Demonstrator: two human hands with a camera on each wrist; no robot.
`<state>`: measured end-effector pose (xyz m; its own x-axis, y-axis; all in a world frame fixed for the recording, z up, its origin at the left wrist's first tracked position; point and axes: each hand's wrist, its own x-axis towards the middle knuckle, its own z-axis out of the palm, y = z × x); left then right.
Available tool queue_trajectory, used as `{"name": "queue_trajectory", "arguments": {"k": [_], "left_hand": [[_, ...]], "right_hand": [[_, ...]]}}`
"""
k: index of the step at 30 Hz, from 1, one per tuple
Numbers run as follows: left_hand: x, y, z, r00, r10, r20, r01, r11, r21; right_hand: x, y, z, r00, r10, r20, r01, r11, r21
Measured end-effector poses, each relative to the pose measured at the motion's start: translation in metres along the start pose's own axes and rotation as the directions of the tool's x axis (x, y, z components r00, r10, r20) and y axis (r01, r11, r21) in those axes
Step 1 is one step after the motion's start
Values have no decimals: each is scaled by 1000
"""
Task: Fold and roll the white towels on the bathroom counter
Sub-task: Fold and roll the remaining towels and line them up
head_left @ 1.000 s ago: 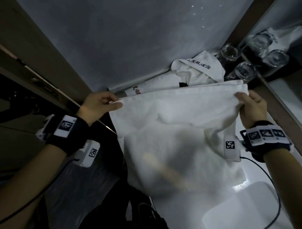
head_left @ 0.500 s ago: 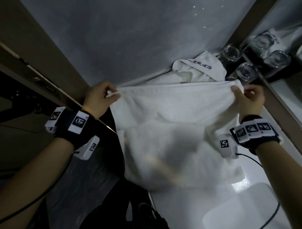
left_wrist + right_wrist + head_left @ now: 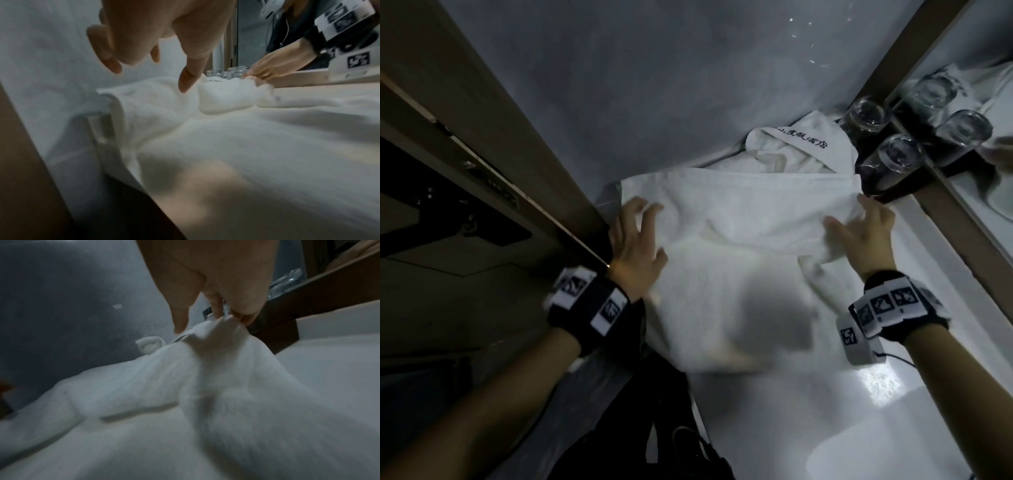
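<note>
A white towel (image 3: 739, 240) lies spread across the white counter (image 3: 808, 411), its far edge near the wall and its near edge hanging toward me. My left hand (image 3: 637, 236) hovers over the towel's left part with fingers spread; in the left wrist view one fingertip of the left hand (image 3: 156, 56) touches the towel (image 3: 226, 146). My right hand (image 3: 859, 229) is at the towel's right side. In the right wrist view the right hand (image 3: 216, 318) pinches a raised fold of the towel (image 3: 185, 402) with its fingertips, thumb apart.
Another white towel (image 3: 801, 147) with black lettering lies crumpled behind, against the grey wall. Upturned drinking glasses (image 3: 893, 157) stand at the back right beside a mirror (image 3: 989, 171). A wooden frame (image 3: 482, 137) borders the left. A white basin edge (image 3: 893, 455) sits front right.
The towel, held up by its top corners before, now lies down on the counter toward the wall. My left hand let go of its corner and spread open; both hands moved forward.
</note>
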<state>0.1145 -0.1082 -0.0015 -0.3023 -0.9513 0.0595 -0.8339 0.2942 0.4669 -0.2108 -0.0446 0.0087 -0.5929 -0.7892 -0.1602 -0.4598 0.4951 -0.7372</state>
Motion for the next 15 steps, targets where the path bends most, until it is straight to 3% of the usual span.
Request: {"name": "queue_trajectory", "arguments": {"k": [2, 4, 6, 10, 12, 15], "left_hand": [[-29, -6, 13, 994, -104, 33, 107, 987, -118], [-52, -14, 23, 941, -296, 162, 328, 916, -231], [-71, -20, 33, 858, -413, 306, 488, 840, -237], [-91, -31, 52, 682, -513, 522, 688, 692, -218], [-94, -36, 56, 560, -542, 626, 800, 552, -237], [-99, -36, 60, 411, -560, 720, 908, 323, -267]], "right_hand": [[-16, 12, -1, 998, 56, -38, -54, 997, 63], [-32, 29, -4, 994, 99, -50, -95, 993, 71], [-49, 49, -3, 989, 147, -26, -146, 989, 31], [-76, 84, 5, 975, 216, 44, -207, 967, -146], [-84, 93, 9, 979, 193, 58, -167, 937, -307], [-92, 101, 10, 975, 207, -74, -219, 944, -245]]}}
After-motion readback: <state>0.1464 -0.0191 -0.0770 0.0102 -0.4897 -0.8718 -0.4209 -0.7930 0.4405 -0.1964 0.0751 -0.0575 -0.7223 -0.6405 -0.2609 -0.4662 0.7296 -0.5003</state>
